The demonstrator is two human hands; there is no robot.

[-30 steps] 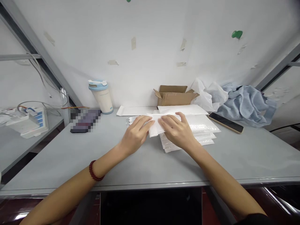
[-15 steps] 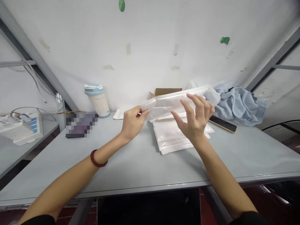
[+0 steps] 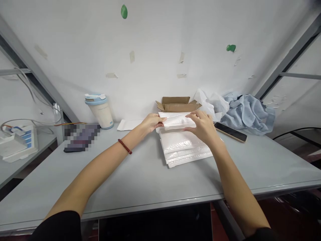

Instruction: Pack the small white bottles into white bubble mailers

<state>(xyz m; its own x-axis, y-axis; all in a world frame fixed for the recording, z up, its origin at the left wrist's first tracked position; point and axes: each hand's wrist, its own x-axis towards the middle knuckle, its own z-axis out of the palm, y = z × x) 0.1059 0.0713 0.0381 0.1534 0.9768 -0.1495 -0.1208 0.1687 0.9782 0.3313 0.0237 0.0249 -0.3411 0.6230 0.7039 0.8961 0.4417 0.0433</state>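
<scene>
My left hand (image 3: 151, 123) is closed in a pinch on the left edge of a white bubble mailer (image 3: 177, 121). The mailer lies low over a loose stack of similar white bubble mailers (image 3: 185, 149), which have shiny, crinkled surfaces. At its right side is my right hand (image 3: 203, 129), thumb and fingers apart in a C shape; the fingertips are at or close to the mailer's surface, and whether they touch it I cannot tell. That hand covers the mailer's right end.
Behind the mailers stand an open cardboard box (image 3: 179, 105) and a white plastic bag (image 3: 213, 103). A phone (image 3: 230, 132) and blue cloth (image 3: 248, 112) lie right. Leftward are a white flat piece (image 3: 129, 125), a lidded cup (image 3: 101, 112) and a partly pixelated dark item (image 3: 81, 139).
The mailer has come down from a raised, tilted position to just over the stack, with my left hand still on it. My right hand has moved down and left. The view has shifted slightly.
</scene>
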